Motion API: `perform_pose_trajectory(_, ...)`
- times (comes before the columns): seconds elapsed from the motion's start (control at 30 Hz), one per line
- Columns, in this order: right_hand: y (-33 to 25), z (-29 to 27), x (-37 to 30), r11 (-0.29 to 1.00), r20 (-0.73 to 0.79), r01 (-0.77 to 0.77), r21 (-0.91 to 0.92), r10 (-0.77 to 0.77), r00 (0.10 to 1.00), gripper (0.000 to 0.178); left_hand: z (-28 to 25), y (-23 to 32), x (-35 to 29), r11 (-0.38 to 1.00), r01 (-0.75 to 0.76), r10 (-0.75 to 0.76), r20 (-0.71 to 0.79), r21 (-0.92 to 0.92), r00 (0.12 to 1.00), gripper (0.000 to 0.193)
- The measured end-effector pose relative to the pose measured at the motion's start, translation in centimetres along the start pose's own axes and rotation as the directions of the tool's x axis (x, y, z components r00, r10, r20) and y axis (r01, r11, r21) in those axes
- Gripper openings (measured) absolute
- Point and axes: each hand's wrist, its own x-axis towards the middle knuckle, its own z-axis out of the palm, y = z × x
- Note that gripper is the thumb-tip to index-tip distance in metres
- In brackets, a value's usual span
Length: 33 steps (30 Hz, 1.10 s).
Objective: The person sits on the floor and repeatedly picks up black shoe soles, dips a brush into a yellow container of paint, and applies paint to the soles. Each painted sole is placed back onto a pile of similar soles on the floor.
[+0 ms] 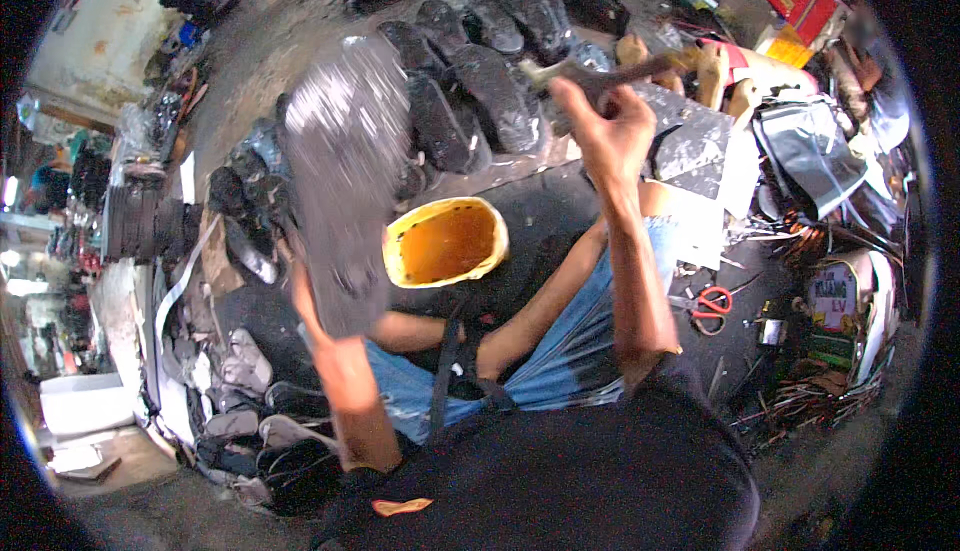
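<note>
The sole (345,186) is a long, dark grey slab, rounded at the far end, slightly narrower through the middle and squared off towards the person. Its upper half catches the light in white, streaky glints, as though the surface were glossy there, while the lower half looks matt and plain grey. Motion blur softens its outline, so finer marks cannot be read. It is held up in the air to the left of the yellow tub (398,267), its face turned to the camera and its long side nearly upright in view.

The left hand (305,296) has its grip closed on the sole near the lower end; fingers show along the left edge, and the rest is hidden behind. The right hand (615,136) is raised beyond the tub, well apart from the sole, its grip pinched together on a slim, dark tool (636,73) with a pale tip pointing left — blur keeps its exact kind from being told.

The tub has a ragged, pale yellow rim and a deep amber inside. Beyond it lie more dark soles (490,96) in uneven rows, several with whitish smears. To the right, scissors (712,303) with orange-red handles rest on the dark ground covering near white sheets (690,231) — all beside the person's blue jeans (565,326).
</note>
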Motion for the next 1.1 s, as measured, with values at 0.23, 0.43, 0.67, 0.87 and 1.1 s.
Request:
perform_pose_trajectory(0.23,8.8,-5.2,2.8,0.969,-0.480,-0.124,0.215,0.216,0.851,0.044,11.8,-16.4,19.6,0.986,0.163,-0.169,0.232,0.047,0.958,0.030)
perform_pose_trajectory(0.43,11.2,-4.6,2.6,0.892,-0.364,-0.217,0.396,0.369,0.855,0.048,16.7,-34.8,22.7,0.881,0.458,-0.471,-0.137,-0.119,0.871,0.038)
perform_pose_trajectory(0.67,14.7,-3.3,2.4,0.866,-0.256,-0.244,0.437,0.380,0.889,0.047,14.7,-27.0,13.3,0.904,0.324,-0.325,-0.043,0.277,0.945,0.038)
perform_pose_trajectory(0.87,23.1,-5.2,4.0,0.994,-0.078,-0.042,-0.101,0.034,0.996,0.051,-2.7,-7.1,-1.9,0.844,-0.163,0.116,0.123,0.511,0.986,0.034)
perform_pose_trajectory(1.1,4.1,0.7,-4.3,0.955,0.074,-0.001,-0.296,0.023,0.997,0.047,-46.1,-1.8,-3.8,-0.233,0.672,0.822,-0.227,0.703,0.523,0.057)
